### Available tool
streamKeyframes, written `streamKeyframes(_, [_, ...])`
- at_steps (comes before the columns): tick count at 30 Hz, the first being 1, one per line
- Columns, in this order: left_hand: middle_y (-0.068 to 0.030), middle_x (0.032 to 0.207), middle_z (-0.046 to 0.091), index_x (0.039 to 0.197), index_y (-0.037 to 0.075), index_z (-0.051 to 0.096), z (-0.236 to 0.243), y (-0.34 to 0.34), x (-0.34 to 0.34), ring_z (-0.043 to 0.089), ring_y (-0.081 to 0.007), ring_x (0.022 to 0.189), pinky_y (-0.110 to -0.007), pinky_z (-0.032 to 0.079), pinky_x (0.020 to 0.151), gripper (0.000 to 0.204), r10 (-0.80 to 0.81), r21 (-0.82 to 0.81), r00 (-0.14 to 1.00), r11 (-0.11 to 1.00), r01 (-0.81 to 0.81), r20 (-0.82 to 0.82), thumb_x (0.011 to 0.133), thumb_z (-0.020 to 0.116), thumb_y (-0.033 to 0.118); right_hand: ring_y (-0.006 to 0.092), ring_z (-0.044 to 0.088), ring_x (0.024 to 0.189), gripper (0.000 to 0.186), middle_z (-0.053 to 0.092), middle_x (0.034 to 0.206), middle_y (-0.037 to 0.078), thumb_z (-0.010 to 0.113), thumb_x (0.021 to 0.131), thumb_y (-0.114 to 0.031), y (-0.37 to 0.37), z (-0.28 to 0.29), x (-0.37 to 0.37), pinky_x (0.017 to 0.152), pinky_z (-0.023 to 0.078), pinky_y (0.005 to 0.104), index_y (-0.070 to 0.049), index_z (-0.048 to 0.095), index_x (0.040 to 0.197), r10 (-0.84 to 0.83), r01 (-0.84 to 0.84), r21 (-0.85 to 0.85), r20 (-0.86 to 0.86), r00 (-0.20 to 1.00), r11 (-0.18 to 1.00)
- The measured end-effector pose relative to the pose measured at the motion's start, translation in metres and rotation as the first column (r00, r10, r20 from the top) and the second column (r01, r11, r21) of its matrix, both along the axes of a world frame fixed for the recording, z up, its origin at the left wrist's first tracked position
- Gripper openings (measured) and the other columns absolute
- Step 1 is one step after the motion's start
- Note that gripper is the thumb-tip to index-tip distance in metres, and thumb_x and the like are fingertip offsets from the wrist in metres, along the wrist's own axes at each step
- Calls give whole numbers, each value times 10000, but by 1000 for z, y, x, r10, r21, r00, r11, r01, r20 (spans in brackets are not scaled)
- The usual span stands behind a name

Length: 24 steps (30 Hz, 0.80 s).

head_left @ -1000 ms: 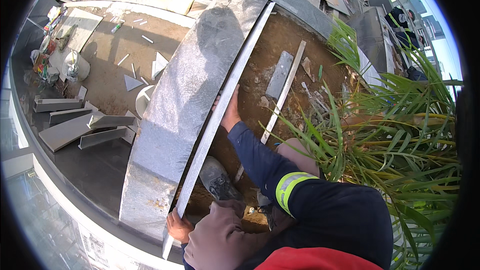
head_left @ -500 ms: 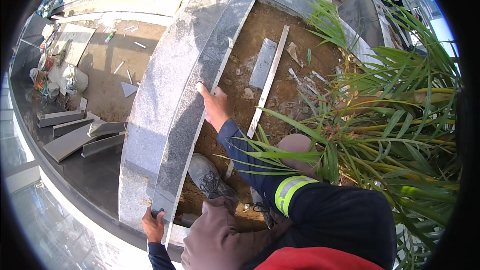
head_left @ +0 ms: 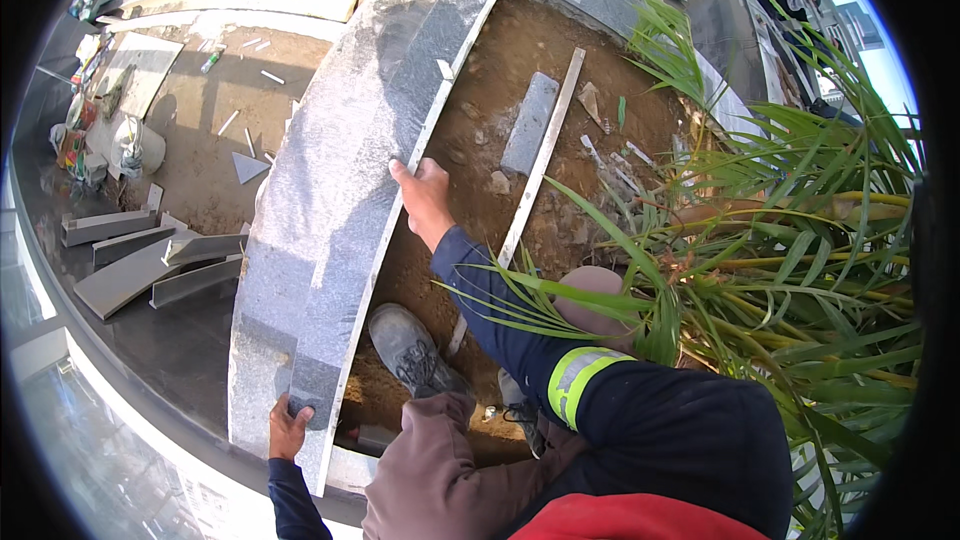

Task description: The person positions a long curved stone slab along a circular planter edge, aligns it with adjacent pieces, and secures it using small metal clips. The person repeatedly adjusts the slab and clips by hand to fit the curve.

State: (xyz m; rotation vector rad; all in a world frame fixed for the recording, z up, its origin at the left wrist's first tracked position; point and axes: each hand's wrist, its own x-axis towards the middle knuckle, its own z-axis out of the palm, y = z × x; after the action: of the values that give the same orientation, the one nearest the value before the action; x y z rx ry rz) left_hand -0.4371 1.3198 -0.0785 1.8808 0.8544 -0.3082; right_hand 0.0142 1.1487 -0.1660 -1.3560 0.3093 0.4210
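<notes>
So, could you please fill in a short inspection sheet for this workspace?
Surface: curved grey stone border; uneven brown soil inside.
Job's things: long grey stone strip along the border's soil-side edge.
Clutter: grey block, narrow pale bar on soil; grey angled pieces, white bucket at left.
Hands: right hand grips the strip's soil-side edge; left hand touches its near end, grip unclear.
Cables: nothing seen.
Surroundings: leafy plant at right; another person in the background.
</notes>
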Motion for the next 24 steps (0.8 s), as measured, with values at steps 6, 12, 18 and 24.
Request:
streamKeyframes(6, [-230,939,684,1113,-109,622,-8,6,2,649,-295,887,-392,521,825,637,-18,-15,999,1000,18,-31,816,842,410,106,558,747,195,653,871,32,780,927,-131,1,-1,7,646,466,316,8,650,969,18,-18,-50,-1,1000,999])
streamKeyframes(12, [-253,1064,588,1155,-76,611,-7,-14,1,592,-448,1001,-500,501,883,845,-175,547,984,822,159,-24,653,927,526,120,579,770,205,675,922,66,779,927,-138,3,4,8,672,478,323,13,650,979,26,-26,-49,-3,1000,998])
streamKeyframes(18, [-205,1253,474,1375,57,521,5,-44,17,499,-428,1188,-550,441,1001,1062,-230,602,966,758,253,-116,578,894,650,119,509,673,278,602,734,43,791,900,-158,7,-8,8,588,444,367,4,589,802,-21,22,-88,17,1000,996])
streamKeyframes(24, [-238,1512,383,1571,106,368,-14,-71,15,421,-471,1330,-628,341,1114,1168,-168,688,967,680,254,-190,639,909,559,114,547,784,229,644,877,53,763,944,-164,2,-15,8,691,472,337,18,628,982,61,-60,-38,30,998,997])
